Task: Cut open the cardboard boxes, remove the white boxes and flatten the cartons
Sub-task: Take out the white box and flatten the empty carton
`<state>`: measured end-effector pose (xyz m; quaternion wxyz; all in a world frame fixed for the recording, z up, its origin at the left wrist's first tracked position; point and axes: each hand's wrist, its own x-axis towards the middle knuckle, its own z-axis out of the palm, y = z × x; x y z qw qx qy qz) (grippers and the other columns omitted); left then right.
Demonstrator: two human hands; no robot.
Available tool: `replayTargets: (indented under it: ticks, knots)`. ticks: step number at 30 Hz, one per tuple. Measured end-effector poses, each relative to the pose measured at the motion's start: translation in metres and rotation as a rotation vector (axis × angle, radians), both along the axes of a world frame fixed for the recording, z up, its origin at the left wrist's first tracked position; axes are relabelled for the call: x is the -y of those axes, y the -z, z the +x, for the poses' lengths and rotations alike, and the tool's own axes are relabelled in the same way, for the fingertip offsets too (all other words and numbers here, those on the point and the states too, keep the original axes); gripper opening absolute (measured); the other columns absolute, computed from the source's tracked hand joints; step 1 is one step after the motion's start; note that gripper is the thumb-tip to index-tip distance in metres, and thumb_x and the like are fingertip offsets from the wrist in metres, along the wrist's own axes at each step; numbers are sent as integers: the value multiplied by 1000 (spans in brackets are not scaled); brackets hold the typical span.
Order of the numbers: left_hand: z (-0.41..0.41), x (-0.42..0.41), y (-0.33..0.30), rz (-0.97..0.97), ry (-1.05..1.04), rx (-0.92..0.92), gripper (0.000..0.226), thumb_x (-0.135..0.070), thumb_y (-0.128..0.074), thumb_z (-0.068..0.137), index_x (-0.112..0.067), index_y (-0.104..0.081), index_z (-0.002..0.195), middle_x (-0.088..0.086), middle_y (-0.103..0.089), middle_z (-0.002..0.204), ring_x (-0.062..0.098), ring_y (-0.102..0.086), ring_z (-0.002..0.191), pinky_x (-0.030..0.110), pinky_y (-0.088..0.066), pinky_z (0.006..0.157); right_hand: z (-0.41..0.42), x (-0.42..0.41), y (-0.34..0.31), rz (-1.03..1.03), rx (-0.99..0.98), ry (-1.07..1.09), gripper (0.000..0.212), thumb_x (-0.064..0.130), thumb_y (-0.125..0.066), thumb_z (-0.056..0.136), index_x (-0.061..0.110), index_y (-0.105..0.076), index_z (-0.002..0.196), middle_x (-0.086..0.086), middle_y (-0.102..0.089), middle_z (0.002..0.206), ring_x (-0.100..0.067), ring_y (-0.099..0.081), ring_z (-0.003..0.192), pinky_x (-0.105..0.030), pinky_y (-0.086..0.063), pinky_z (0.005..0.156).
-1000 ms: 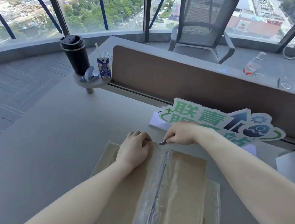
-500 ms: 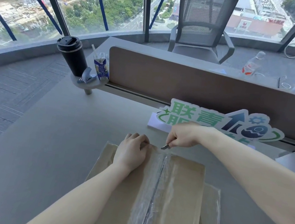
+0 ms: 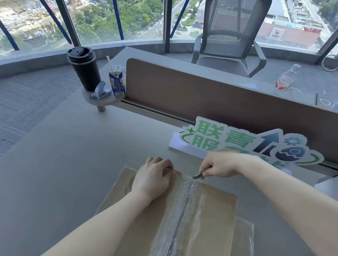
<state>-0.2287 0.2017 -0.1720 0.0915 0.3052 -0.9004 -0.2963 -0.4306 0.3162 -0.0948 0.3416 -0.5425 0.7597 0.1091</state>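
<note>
Here, the sign [image 3: 246, 143] reads "联青"; on the grey surface [image 3: 54, 167], left hand [image 3: 151, 178] fingers curl on the taped carton [image 3: 205, 226], right hand [image 3: 220, 164] pinches a blade [image 3: 198, 175].

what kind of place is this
Most likely a high-rise office: a grey desk with a brown divider panel, a mesh office chair beyond it, and floor-to-ceiling windows looking down on a city.

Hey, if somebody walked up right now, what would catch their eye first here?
Front and center, a taped cardboard box lies on the desk; the left hand grips its far edge while the right hand holds a small blade at the tape seam. Behind stands a green-lettered sign.
</note>
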Motion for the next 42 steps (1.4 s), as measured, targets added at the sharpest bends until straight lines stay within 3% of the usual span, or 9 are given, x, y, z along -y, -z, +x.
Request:
replayTargets:
  ticks: [4, 8, 13, 19, 21, 25, 28, 33, 42]
  knots:
    - [0, 1, -1, 5, -4, 18, 13, -31, -51, 95, -29, -62, 99, -11, -58, 95, 15, -45, 102, 29, -38, 77, -4, -16, -6, 88, -6, 16, 15, 38, -59, 92, 39, -73, 96, 26, -64, 81, -6, -59, 83, -27, -47, 76]
    - [-1, 3, 0, 21, -13, 30, 13, -29, -49, 95, -30, -61, 99, -14, -56, 94, 14, -43, 104, 30, -39, 74, -1, -34, -5, 58, -11, 83, 20, 37, -55, 96, 35, -73, 104, 24, -64, 82, -6, -59, 81, -27, -45, 70]
    - [0, 2, -2, 35, -15, 52, 15, -31, -48, 97, -31, -61, 104, -15, -58, 99, 13, -42, 110, 29, -37, 74, 16, -44, -15, -264, -24, 441, 34, 25, -40, 100, 8, -64, 116, -12, -68, 114, -32, -62, 106, -48, -49, 93]
    - [6, 0, -7, -76, 32, 27, 37, -22, -46, 96, -28, -55, 131, -9, -53, 137, 18, -33, 133, 35, -35, 104, 109, -50, -13, -388, 20, 650, 25, 5, -35, 90, 15, -57, 99, -9, -63, 94, -34, -66, 70, -37, -53, 57]
    - [13, -2, -10, -145, 121, 29, 42, -19, -46, 95, -25, -51, 136, -6, -45, 147, 21, -27, 140, 37, -29, 110, 132, -47, -4, -436, -27, 699, 24, 7, -37, 87, 20, -57, 84, -7, -63, 87, -36, -64, 86, -31, -46, 59]
    - [36, -7, -9, -221, 348, 104, 45, -32, -39, 95, -30, -50, 138, -7, -31, 157, 22, -16, 148, 38, -13, 118, 155, -35, 4, -458, -118, 825, 41, 7, -41, 83, 18, -68, 112, -12, -71, 109, -34, -64, 106, -34, -52, 78]
    - [55, -5, -7, -261, 444, 97, 61, -50, -23, 89, -30, -48, 140, -7, -27, 159, 21, -11, 150, 36, -5, 121, 165, -26, 0, -410, -206, 871, 32, 4, -45, 84, 12, -67, 105, -13, -70, 106, -33, -64, 104, -30, -45, 70]
    - [79, -7, -2, -186, 449, 103, 59, -46, -40, 97, -33, -25, 153, -13, -2, 163, 14, 10, 150, 33, 3, 122, 175, -17, -5, -387, -251, 936, 26, 2, -44, 85, 10, -64, 99, -13, -69, 105, -33, -64, 101, -30, -40, 67]
    - [77, -12, 7, -190, 414, 109, 59, -45, -38, 97, -33, -24, 153, -9, -6, 164, 17, 7, 151, 37, -3, 123, 203, -8, -4, -329, -255, 986, 21, 1, -50, 84, 7, -65, 98, -15, -69, 105, -34, -65, 101, -31, -45, 69]
